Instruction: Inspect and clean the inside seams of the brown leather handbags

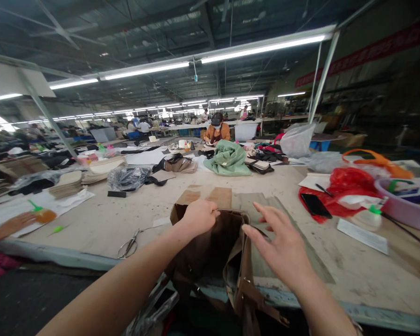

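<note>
A brown bag (245, 273) stands upright at the table's near edge with its mouth open toward me. Its inside is dark, and straps with metal fittings hang down its right side. My left hand (200, 217) is closed on the bag's far rim, its fingertips curled over the edge. Beside the right rim, my right hand (282, 245) is open with fingers apart; the thumb is close to the rim, and whether it touches I cannot tell. A grey-green sheet (301, 242) lies under and behind the right hand. Left of the bag rests a pair of scissors (128, 246).
At the left, another person's hand (17, 225) is by an orange glue bottle (44, 214). Green cloth (227, 158) lies at the back. On the right are a phone (316, 205), a red plastic bag (353, 186) and a lilac basin (402, 210). A person (217, 133) sits opposite.
</note>
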Demonstrator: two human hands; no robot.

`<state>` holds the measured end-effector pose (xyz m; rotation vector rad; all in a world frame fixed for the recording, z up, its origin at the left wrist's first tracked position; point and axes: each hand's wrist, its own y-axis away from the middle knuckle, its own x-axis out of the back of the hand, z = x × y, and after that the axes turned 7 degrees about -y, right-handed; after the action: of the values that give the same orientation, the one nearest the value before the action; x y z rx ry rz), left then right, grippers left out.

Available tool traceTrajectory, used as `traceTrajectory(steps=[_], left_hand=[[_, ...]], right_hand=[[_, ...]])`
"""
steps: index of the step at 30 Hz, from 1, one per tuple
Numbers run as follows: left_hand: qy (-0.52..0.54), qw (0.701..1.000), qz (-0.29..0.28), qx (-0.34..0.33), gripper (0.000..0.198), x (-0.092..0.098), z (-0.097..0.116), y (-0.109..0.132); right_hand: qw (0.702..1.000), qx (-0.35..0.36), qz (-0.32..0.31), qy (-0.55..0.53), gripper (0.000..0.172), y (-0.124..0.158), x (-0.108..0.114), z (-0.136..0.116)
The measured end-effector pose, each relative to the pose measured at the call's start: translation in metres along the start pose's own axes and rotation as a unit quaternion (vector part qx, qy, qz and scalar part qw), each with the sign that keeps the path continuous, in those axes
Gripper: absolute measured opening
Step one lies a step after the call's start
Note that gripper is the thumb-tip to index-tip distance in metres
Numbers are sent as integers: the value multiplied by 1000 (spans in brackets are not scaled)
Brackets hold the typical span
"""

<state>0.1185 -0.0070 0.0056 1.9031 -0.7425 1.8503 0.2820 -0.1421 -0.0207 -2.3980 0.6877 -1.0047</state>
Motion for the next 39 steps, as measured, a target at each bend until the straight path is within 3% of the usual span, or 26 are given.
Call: traceTrajectory(steps=[6, 11, 15, 19, 21, 24, 28, 33, 39], left_hand=[[-10, 1000, 0, 17, 29, 1, 9, 0], [3, 999, 2, 41, 30, 3, 8, 3], [12, 999, -3, 45, 29, 13, -4, 9], [24, 998, -31, 53, 26, 28, -25, 25], [85, 990, -78, 77, 24, 33, -34, 36], [228, 955, -139, 130, 22, 31, -44, 51], [309, 927, -108, 182, 19, 11, -51, 72], [365, 906, -57, 206, 22, -13, -60, 95], [358, 907, -69, 210, 19, -3, -54, 95]], right_hand=[[996, -48, -65, 39, 93, 72, -23, -39], [990, -84, -102, 46, 96, 88, -26, -41], [987, -67, -142, 31, 93, 76, -7, -23], [981, -46, -187, -33, 91, 46, 13, -4], [970, -44, -225, -85, 88, 24, 18, 4], [956, -27, -265, -126, 79, -5, 18, 16], [951, 8, -276, -141, 69, -21, 11, 22], [922, 46, -342, -178, 45, -18, 7, 25], [915, 56, -343, -204, 32, -25, -6, 40]])
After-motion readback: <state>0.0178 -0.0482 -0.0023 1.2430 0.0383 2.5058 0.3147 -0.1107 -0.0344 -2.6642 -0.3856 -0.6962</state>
